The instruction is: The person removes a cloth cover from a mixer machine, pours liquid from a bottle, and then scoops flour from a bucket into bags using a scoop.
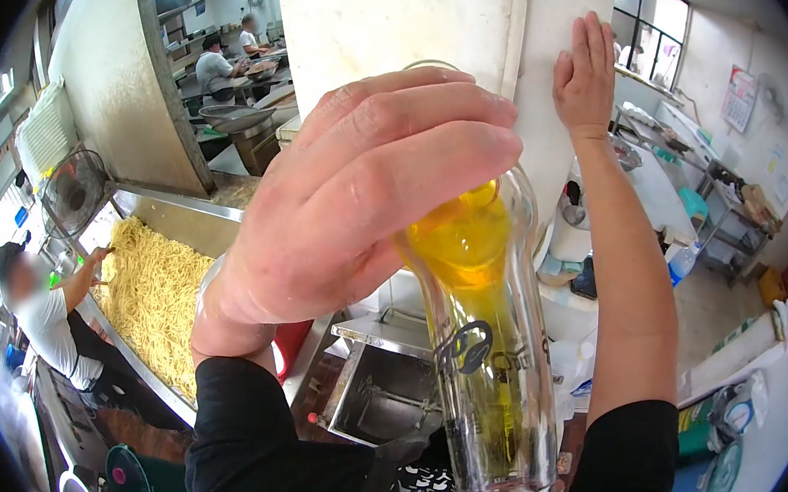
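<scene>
My left hand (352, 186) is closed around a clear glass bottle (497, 358) with dark lettering on its side. The bottle is tipped up close to the camera, its base end raised in my fingers and its neck pointing down toward me. Yellow liquid (465, 234) shows inside, partly behind my fingers. Further off to the right, my right hand (584, 85) rests flat, fingers stretched upward, against a white pillar (548, 35). It holds nothing.
A long metal tray (173, 203) of yellow noodles (151, 290) lies at left, where a co-worker (56, 310) in a white shirt reaches in. A fan (75, 190) stands behind. Below is a metal basin (391, 386). Counters (647, 189) line the right, with blue bins (710, 485) lower down.
</scene>
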Motion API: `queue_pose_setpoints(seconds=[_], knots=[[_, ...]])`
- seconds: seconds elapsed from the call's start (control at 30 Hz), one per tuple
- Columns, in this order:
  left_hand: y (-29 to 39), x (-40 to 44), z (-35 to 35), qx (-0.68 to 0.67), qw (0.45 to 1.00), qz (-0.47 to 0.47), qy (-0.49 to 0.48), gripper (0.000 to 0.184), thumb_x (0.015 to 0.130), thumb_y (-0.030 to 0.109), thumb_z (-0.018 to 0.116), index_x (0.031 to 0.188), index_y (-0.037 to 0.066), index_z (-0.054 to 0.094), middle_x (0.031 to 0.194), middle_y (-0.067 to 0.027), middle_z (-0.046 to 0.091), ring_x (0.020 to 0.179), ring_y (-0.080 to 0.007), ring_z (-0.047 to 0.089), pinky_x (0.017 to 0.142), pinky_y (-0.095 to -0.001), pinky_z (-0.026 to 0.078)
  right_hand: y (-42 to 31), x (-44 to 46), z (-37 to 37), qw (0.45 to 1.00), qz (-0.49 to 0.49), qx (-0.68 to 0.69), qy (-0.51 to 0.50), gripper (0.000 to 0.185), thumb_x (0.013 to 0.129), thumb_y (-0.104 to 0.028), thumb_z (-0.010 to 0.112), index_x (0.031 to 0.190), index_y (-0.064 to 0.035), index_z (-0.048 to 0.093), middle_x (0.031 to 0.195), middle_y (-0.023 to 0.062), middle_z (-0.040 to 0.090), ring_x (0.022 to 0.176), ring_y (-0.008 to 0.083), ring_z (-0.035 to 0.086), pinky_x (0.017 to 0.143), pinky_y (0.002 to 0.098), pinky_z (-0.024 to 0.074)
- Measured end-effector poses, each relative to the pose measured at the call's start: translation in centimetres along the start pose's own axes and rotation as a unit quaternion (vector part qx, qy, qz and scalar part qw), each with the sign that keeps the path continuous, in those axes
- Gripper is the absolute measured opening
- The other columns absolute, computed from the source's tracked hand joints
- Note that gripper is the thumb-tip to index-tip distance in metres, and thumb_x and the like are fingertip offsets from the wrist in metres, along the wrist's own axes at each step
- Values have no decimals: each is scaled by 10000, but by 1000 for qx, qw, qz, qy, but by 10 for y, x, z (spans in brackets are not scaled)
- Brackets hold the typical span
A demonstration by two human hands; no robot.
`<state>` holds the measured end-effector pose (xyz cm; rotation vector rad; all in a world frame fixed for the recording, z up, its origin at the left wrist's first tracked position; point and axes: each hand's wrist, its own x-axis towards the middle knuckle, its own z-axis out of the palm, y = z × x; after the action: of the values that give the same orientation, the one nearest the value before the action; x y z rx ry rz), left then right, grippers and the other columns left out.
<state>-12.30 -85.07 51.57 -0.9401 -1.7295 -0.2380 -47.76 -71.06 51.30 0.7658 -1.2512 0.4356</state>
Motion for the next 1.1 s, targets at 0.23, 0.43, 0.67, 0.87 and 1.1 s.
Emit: queue_pose_setpoints(seconds=[0.23, 0.43, 0.67, 0.87, 1.1], knots=[[4, 4, -5, -26, 999, -30, -7, 433, 751, 27, 707, 1156, 36, 554, 1172, -215, 618, 1134, -373, 582, 968, -420, 488, -2, 1, -3, 1000, 2, 0, -9, 474, 907, -155, 489, 1362, -26, 461, 1479, 129, 384, 1380, 323, 334, 1135, 401, 310], [-5, 8, 0, -16, 999, 12, 32, 426, 736, 11, 706, 1137, 29, 564, 1157, -221, 625, 1134, -376, 584, 971, -420, 487, -2, 2, -4, 1000, -2, 5, -7, 480, 897, -142, 497, 1360, -20, 457, 1473, 133, 389, 1377, 330, 336, 1135, 402, 310], [-4, 11, 0, -24, 999, 13, 41, 437, 716, 7, 714, 1128, 22, 570, 1152, -225, 631, 1139, -375, 586, 978, -428, 482, -3, 2, -3, 1000, 1, 2, -7, 476, 899, -139, 492, 1358, -18, 461, 1477, 134, 384, 1380, 331, 333, 1134, 403, 310], [-4, 14, -1, -24, 999, 11, 38, 428, 708, -1, 725, 1111, 18, 583, 1158, -223, 630, 1139, -378, 587, 985, -428, 479, -2, 2, -4, 1000, 0, -4, -10, 484, 897, -148, 491, 1362, -19, 460, 1484, 134, 379, 1382, 330, 331, 1132, 401, 313], [-7, 15, 3, -41, 997, 33, 54, 448, 690, -13, 746, 1105, 10, 579, 1127, -220, 642, 1110, -379, 601, 995, -458, 472, -1, 1, -4, 1000, -5, 0, -6, 496, 889, -145, 498, 1367, -23, 453, 1486, 127, 378, 1381, 325, 334, 1133, 400, 312]])
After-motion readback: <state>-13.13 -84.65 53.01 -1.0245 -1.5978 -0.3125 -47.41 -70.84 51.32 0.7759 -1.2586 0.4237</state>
